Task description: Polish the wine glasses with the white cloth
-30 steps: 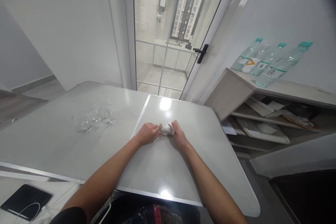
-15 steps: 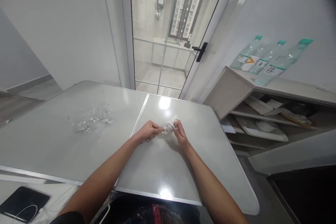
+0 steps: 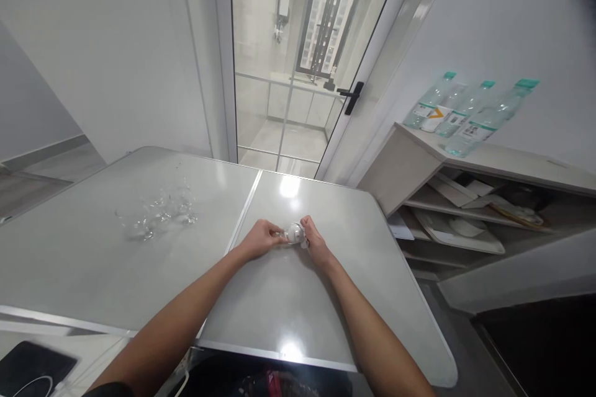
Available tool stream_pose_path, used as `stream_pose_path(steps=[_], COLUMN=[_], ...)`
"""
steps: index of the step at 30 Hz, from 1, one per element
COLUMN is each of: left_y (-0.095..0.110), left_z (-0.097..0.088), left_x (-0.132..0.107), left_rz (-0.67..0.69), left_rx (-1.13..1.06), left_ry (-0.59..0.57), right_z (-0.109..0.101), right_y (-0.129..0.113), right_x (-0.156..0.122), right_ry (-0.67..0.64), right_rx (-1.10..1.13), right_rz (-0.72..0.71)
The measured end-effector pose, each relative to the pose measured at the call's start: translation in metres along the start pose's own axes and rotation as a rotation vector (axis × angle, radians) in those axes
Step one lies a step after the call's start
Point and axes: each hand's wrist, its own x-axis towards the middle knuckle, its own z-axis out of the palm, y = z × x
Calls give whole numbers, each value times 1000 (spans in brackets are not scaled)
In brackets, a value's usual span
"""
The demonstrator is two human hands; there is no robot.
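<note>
Above the right half of the glossy grey table (image 3: 261, 304), both hands are on one small clear piece (image 3: 294, 233) with a rounded, bulb-like end. Something white shows in or behind that end; its kind I cannot make out. My left hand (image 3: 263, 238) pinches the narrow end between thumb and fingertips. Closed around the rounded end's right side is my right hand (image 3: 315, 242), with a bit of white material below its fingers. On the table's left half lies a loose pile of clear, shiny pieces (image 3: 162, 214), apart from both hands.
A low shelf unit (image 3: 414, 155) stands right of the table, with several clear bottles (image 3: 475, 121) on top and papers inside. Behind the table is a glass door (image 3: 261, 111) with a black handle (image 3: 354, 98). A dark tablet-like device (image 3: 35, 366) lies at lower left.
The clear piece has turned slightly between my hands, and its rounded end now shows more white. My right hand has moved a little left and down. The whole view has shifted slightly.
</note>
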Motion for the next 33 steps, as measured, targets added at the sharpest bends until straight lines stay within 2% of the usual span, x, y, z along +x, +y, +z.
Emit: stream_pose_path(steps=[2,4,6,8,10,14,16,17,20,24,27,30,33], left_y=[3,6,7,8,9,5,2,1,0,3,5,7,9], left_z=[-4,-9,-12,-14,-13,-5,-2,-2,-3,-12,-20,-23,-18], left_x=[2,2,1,0,-2,-4,-4,-3,-2,-2,-2,-2,-3], left_rz=[-161,-264,-319,-309,-204,151,254,271,170,-165,-341,-386,-301], left_rx=[-230,-402,-504,-488,-319,251,420,436,242,-263,-532,-603,-488], left_ry=[-94,-186,-283,-325,-237,97,143,138,22,-248,-353,-400,-316], right_z=[-1,-2,-4,-5,-4,5,9,10,8,4,2,3,7], right_y=[0,1,2,3,4,5,6,6,2,-4,-5,-5,-6], right_x=[-1,-2,-4,-5,-4,2,4,4,0,-3,-4,-5,-5], right_ry=[-42,-52,-46,-34,-9,84,109,112,57,-72,-101,-94,-32], right_rx=[-35,-69,-103,-132,-144,33,97,98,45,-66,-137,-134,-39], right_rz=[-41,-91,-136,-168,-179,-23,35,39,43,-46,-157,-179,-124])
